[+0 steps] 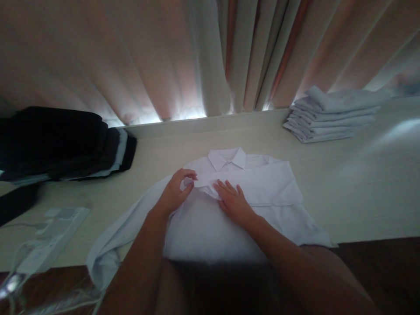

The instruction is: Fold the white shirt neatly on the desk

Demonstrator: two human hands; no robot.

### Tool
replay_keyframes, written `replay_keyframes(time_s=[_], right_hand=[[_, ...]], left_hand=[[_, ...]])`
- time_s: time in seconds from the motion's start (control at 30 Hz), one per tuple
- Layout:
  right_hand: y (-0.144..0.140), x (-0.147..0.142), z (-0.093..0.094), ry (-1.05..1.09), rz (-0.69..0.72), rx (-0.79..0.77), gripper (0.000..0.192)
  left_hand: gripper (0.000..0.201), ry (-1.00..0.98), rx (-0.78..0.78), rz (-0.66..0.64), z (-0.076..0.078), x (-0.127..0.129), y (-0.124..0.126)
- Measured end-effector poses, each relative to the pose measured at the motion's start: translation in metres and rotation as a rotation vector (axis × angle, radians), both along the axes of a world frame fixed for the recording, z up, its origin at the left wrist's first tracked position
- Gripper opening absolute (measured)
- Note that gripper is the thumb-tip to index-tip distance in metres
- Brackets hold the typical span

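Your left hand point(173, 192) pinches a shirt point(249, 183) fold | your right hand point(233, 202) presses flat, released | table point(344, 183).

left hand point(172, 194): bare, no ring | right hand point(234, 203): bare | forearms: unsleeved

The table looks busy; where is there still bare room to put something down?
The widest bare patch of table lies right of the white shirt, in front of the folded light stack. A narrower strip runs between the shirt collar and the curtain. The left is crowded: dark clothes and a power strip.
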State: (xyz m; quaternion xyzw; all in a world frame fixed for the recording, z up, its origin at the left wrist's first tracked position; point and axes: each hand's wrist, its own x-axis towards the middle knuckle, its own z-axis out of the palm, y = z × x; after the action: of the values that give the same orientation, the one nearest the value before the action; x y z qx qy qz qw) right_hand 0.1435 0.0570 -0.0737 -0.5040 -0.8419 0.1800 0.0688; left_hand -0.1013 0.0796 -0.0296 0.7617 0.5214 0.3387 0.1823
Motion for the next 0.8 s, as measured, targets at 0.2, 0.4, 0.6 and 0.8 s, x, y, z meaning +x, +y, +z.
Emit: replay_keyframes(time_s=[0.2,0.4,0.6,0.8], right_hand=[[-0.005,-0.006,-0.007,-0.079,0.047,0.029,0.049],[-0.013,-0.012,-0.013,-0.119,0.053,0.050,0.061],[-0.014,-0.012,-0.016,-0.118,0.046,0.074,0.065],[-0.012,-0.015,-0.012,-0.112,0.005,0.059,0.068]], left_hand=[[0.031,0.274,-0.333,0.191,-0.013,-0.033,0.012],[0.031,0.264,-0.526,0.426,-0.024,-0.019,0.005],[0.027,0.168,-0.519,0.404,-0.032,-0.004,0.005],[0.019,-0.029,-0.450,0.472,-0.014,-0.011,0.023]])
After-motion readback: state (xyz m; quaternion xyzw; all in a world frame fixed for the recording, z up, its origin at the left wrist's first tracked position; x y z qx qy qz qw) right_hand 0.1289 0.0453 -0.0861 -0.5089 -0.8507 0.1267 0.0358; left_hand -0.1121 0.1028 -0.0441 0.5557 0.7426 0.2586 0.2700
